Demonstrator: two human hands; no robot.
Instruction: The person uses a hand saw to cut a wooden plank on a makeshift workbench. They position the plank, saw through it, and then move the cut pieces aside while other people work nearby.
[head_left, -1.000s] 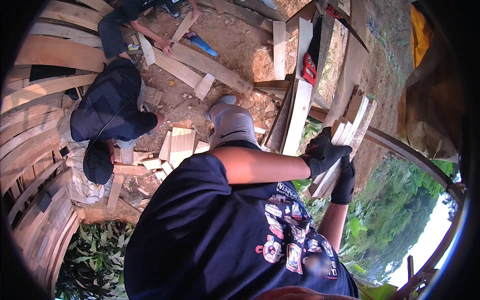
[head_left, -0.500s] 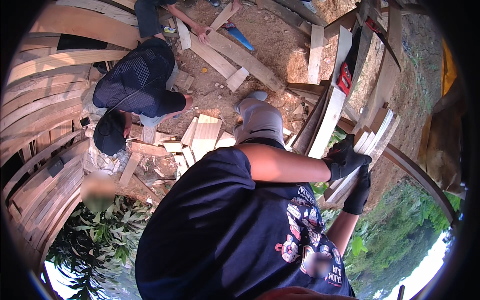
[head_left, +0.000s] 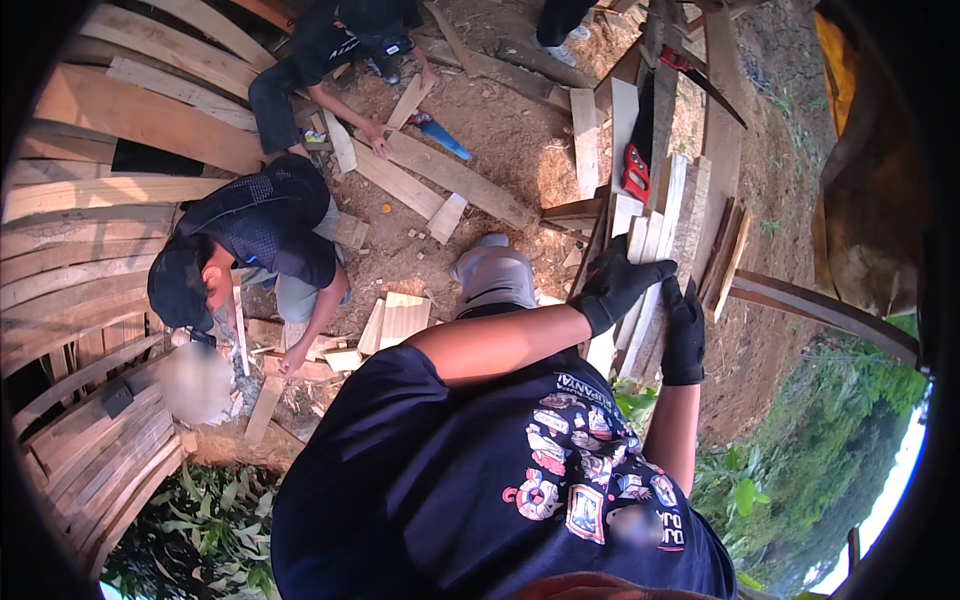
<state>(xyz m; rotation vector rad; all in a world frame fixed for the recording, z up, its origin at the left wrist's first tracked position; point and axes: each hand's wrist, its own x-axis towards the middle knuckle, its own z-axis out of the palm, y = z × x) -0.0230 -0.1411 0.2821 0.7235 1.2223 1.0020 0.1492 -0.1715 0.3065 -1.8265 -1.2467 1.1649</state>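
Note:
Both my hands wear black gloves and hold a small bundle of pale wooden boards (head_left: 655, 235) stacked lengthwise. My left hand (head_left: 614, 288) is closed over the bundle's left side, its thumb or a finger reaching across the top. Against the right side presses my right hand (head_left: 684, 335), its fingers partly hidden by the wood. The boards' far ends lie close to a red-handled handsaw (head_left: 637, 172), which rests on a long plank (head_left: 622, 110).
A second red-handled saw (head_left: 675, 60) lies farther back. At left, a co-worker in a black cap (head_left: 177, 285) crouches among offcuts (head_left: 405, 318). Another person's hand (head_left: 378, 140) touches a plank (head_left: 460, 175) near a blue saw (head_left: 445, 140). Planks (head_left: 90, 190) line the far left.
My view has swung, and my hands with the boards now appear farther left. The bundle points more straight ahead, nearer the saw. The capped co-worker has raised their head and stretched out an arm.

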